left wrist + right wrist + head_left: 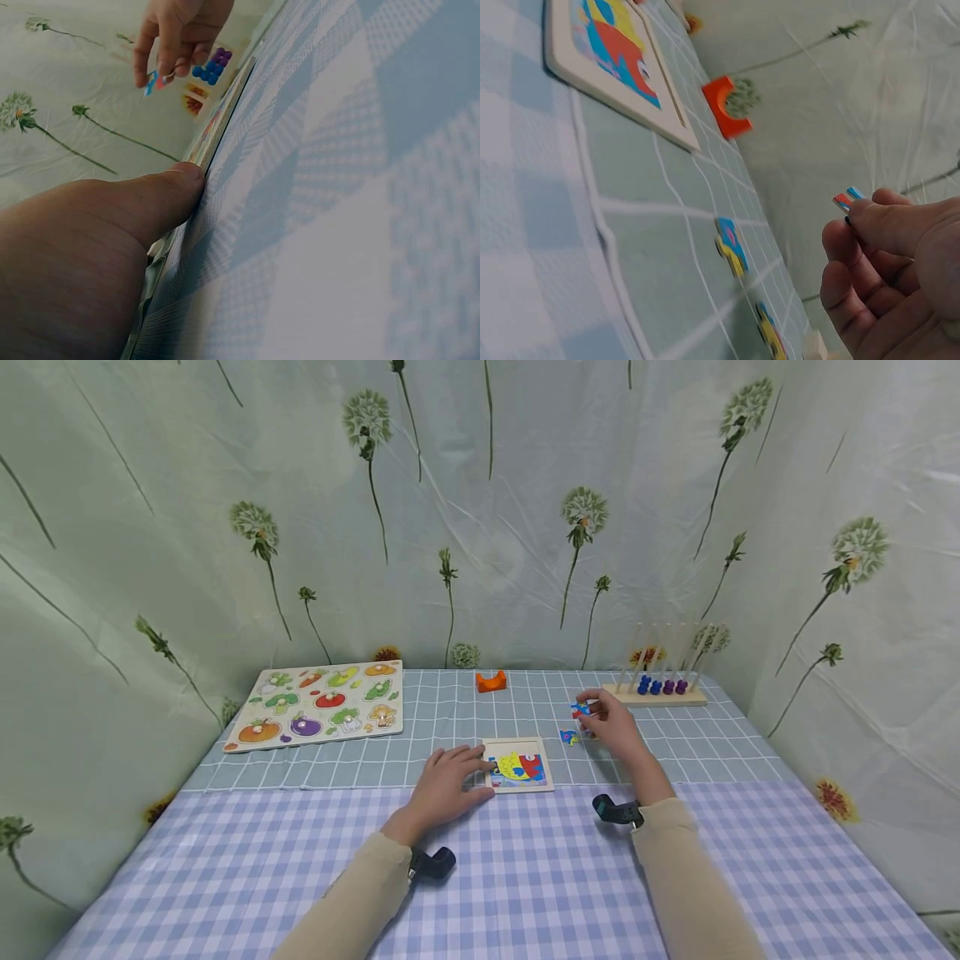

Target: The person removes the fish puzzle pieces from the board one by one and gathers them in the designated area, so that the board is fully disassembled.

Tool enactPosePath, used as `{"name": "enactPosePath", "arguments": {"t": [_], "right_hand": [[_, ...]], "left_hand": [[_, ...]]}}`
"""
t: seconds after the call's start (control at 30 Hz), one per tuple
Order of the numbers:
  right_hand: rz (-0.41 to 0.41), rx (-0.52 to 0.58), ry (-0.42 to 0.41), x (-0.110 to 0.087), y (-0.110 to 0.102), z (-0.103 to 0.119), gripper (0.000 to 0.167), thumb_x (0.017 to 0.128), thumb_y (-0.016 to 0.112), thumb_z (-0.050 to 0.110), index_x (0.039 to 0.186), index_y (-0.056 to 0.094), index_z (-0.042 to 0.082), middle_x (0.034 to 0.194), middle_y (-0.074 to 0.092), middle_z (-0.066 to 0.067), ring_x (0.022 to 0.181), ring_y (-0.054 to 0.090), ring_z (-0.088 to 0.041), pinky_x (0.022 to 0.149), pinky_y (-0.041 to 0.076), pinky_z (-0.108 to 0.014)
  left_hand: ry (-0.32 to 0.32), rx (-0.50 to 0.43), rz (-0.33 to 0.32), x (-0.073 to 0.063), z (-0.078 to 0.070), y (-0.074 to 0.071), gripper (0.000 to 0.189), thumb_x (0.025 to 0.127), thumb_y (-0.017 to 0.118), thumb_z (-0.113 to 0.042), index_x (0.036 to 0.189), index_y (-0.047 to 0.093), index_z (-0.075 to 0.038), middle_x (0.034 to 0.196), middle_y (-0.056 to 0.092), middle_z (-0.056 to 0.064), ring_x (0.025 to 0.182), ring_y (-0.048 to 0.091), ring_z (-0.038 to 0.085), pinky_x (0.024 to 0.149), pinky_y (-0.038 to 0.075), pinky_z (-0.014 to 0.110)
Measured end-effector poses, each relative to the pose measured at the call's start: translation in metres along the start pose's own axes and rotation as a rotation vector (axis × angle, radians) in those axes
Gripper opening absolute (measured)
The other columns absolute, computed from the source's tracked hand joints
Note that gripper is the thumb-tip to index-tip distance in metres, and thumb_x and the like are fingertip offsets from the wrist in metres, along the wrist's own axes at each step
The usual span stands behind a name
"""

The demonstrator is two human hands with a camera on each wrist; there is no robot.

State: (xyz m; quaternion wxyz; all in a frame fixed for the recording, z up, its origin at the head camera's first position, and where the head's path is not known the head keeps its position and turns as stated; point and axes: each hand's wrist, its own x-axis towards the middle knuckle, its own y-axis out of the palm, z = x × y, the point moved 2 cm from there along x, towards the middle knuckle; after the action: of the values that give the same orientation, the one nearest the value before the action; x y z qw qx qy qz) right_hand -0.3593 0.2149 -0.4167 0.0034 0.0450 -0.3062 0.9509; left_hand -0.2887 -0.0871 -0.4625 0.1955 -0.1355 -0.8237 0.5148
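Note:
A small wooden jigsaw tray (519, 741) lies flat in the middle of the table, with a yellow, red and blue fish picture partly laid in it. My left hand (448, 783) rests at its left side, fingers spread. In the left wrist view the thumb (187, 178) touches the tray's edge. Right of the tray, my right hand (618, 731) pinches a red and blue jigsaw piece (843, 201) between thumb and fingers, raised off the table. Below that hand lie a loose blue and yellow piece (731, 246) and another piece (770, 334), partly visible.
At the back left lies a vegetable peg puzzle board (315, 737). An orange U-shaped block (491, 682) stands near the back edge. To the back right is a wooden rack (652, 697) with upright rods and blue and purple beads. A patterned curtain (502, 527) hangs behind.

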Motion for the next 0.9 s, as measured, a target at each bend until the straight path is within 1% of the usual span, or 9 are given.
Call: {"name": "enactPosePath", "arguments": {"t": [0.13, 0.2, 0.37, 0.47, 0.53, 0.67, 0.8, 0.9], "right_hand": [[-0.032, -0.028, 0.034, 0.0, -0.01, -0.009, 0.035, 0.1, 0.058, 0.011, 0.134, 0.053, 0.012, 0.119, 0.059, -0.018, 0.099, 0.06, -0.028, 0.075, 0.056, -0.027], [-0.05, -0.062, 0.049, -0.001, -0.015, -0.015, 0.035, 0.1, 0.057, 0.01, 0.135, 0.054, 0.011, 0.121, 0.06, -0.02, 0.103, 0.059, -0.029, 0.076, 0.054, -0.029], [-0.093, -0.114, 0.095, -0.002, -0.025, -0.031, 0.037, 0.097, 0.059, 0.01, 0.135, 0.055, 0.01, 0.125, 0.061, -0.024, 0.112, 0.058, -0.034, 0.087, 0.051, -0.039], [-0.1, -0.115, 0.12, -0.003, -0.029, -0.037, 0.039, 0.097, 0.058, 0.008, 0.135, 0.055, 0.009, 0.128, 0.058, -0.026, 0.116, 0.055, -0.037, 0.093, 0.05, -0.046], [-0.098, -0.13, 0.131, -0.003, -0.031, -0.04, 0.039, 0.097, 0.056, 0.007, 0.137, 0.054, 0.008, 0.129, 0.057, -0.027, 0.117, 0.054, -0.039, 0.094, 0.049, -0.049], [-0.092, -0.17, 0.152, -0.003, -0.034, -0.047, 0.038, 0.099, 0.054, 0.006, 0.137, 0.053, 0.008, 0.13, 0.055, -0.027, 0.116, 0.053, -0.039, 0.093, 0.048, -0.05], [-0.088, -0.222, 0.148, -0.004, -0.037, -0.051, 0.036, 0.098, 0.055, 0.006, 0.135, 0.053, 0.005, 0.127, 0.056, -0.029, 0.11, 0.054, -0.039, 0.089, 0.048, -0.05], [-0.078, -0.243, 0.153, -0.005, -0.037, -0.051, 0.037, 0.099, 0.055, 0.006, 0.135, 0.054, 0.004, 0.127, 0.057, -0.03, 0.11, 0.055, -0.04, 0.089, 0.048, -0.051]], "left_hand": [[-0.002, -0.003, 0.004, 0.0, 0.0, 0.0, 0.046, 0.091, 0.067, -0.047, 0.132, 0.065, -0.026, 0.155, 0.048, -0.001, 0.146, 0.04, 0.028, 0.121, 0.022, 0.062], [-0.005, -0.003, 0.007, -0.001, 0.0, 0.0, 0.046, 0.092, 0.067, -0.048, 0.132, 0.065, -0.026, 0.155, 0.048, -0.001, 0.146, 0.039, 0.028, 0.121, 0.022, 0.062], [-0.012, 0.007, 0.016, -0.001, -0.001, 0.001, 0.046, 0.092, 0.066, -0.048, 0.133, 0.065, -0.027, 0.156, 0.047, -0.002, 0.147, 0.039, 0.028, 0.121, 0.021, 0.062], [-0.014, 0.015, 0.016, 0.0, -0.001, 0.001, 0.046, 0.092, 0.066, -0.049, 0.133, 0.064, -0.028, 0.156, 0.047, -0.003, 0.147, 0.039, 0.027, 0.122, 0.021, 0.061], [-0.014, 0.015, 0.013, 0.0, -0.001, 0.001, 0.046, 0.092, 0.066, -0.049, 0.133, 0.064, -0.028, 0.156, 0.047, -0.003, 0.147, 0.039, 0.027, 0.121, 0.022, 0.061], [-0.014, 0.013, 0.012, 0.0, -0.001, 0.001, 0.046, 0.091, 0.066, -0.049, 0.133, 0.065, -0.028, 0.155, 0.047, -0.003, 0.147, 0.039, 0.027, 0.121, 0.022, 0.061], [-0.014, 0.008, 0.012, -0.001, -0.001, 0.0, 0.046, 0.091, 0.067, -0.049, 0.133, 0.065, -0.028, 0.155, 0.047, -0.002, 0.147, 0.039, 0.027, 0.122, 0.021, 0.062], [-0.012, 0.003, 0.009, -0.001, -0.001, 0.0, 0.046, 0.091, 0.067, -0.048, 0.133, 0.065, -0.028, 0.155, 0.048, -0.002, 0.147, 0.039, 0.028, 0.121, 0.021, 0.062]]}}
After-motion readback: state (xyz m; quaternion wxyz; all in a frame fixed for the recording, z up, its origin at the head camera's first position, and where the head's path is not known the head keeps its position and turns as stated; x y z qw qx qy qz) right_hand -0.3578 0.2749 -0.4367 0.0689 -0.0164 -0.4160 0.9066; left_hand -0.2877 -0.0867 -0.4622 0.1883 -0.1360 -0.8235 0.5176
